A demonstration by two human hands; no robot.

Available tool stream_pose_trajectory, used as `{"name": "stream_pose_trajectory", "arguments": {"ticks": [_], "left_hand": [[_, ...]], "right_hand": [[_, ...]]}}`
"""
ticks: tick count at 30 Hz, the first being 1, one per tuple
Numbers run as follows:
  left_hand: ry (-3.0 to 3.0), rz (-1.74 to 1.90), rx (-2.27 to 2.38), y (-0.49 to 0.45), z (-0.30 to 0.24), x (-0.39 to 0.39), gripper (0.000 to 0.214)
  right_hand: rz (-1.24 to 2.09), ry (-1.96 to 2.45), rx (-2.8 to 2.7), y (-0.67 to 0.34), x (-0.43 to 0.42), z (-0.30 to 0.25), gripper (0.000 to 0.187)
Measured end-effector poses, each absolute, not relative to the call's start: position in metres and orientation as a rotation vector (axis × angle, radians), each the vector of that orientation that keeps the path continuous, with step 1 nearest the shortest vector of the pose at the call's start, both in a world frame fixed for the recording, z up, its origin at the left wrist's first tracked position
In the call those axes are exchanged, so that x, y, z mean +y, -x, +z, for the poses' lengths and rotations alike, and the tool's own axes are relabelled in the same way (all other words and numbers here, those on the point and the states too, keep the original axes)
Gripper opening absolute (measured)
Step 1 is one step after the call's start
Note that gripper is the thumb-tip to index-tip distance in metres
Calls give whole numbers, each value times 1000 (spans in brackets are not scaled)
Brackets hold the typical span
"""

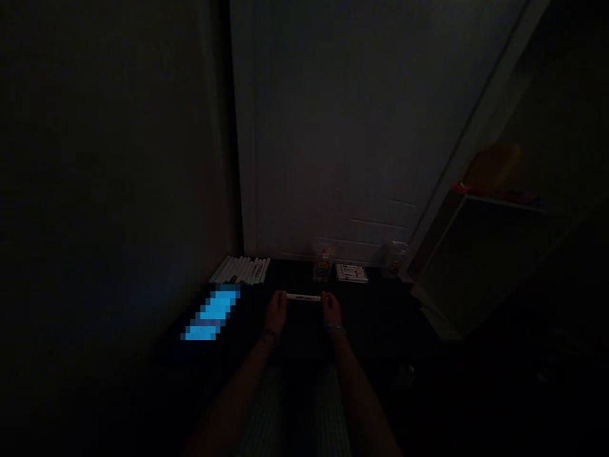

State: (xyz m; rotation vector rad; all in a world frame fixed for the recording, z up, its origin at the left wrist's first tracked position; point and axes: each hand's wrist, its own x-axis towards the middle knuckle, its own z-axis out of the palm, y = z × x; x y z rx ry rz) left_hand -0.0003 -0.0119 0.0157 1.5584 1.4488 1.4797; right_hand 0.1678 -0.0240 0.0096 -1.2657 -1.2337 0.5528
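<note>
Two hands share one white marker (303,298): the left hand (276,314) has its fingers closed around one end and the right hand (332,310) pinches the other, so the printed barrel shows bare between them. It lies nearly level, side to side, over the dark table (380,324) (whether it touches the top is too dim to tell). To do this hold well, I would keep the pinch light and even at both ends, with the wrists in line with the barrel; gripping harder on one side would probably twist or tip it. Keeping the fingers off the middle also seems wise, as the print stays readable. Beyond the left hand, a glowing blue screen (212,315) lies to the left, with a row of pens (242,270) behind it. Past the marker stand a clear bottle (323,266), a flat box (351,273) just beside it, and another container (396,260) farther right, near the wall (333,127).
</note>
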Motion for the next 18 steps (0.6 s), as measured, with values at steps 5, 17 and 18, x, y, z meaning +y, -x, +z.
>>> {"name": "stream_pose_trajectory", "arguments": {"ticks": [5, 17, 18], "left_hand": [[-1548, 1498, 1441, -1, 17, -12, 27], [-1587, 1480, 1429, 3, 9, -10, 29], [-1581, 1487, 1427, 3, 10, -10, 29]], "right_hand": [[580, 1256, -1207, -168, -24, 11, 34], [645, 1238, -1177, -170, -19, 3, 30], [637, 1238, -1182, -170, -19, 3, 29]]}}
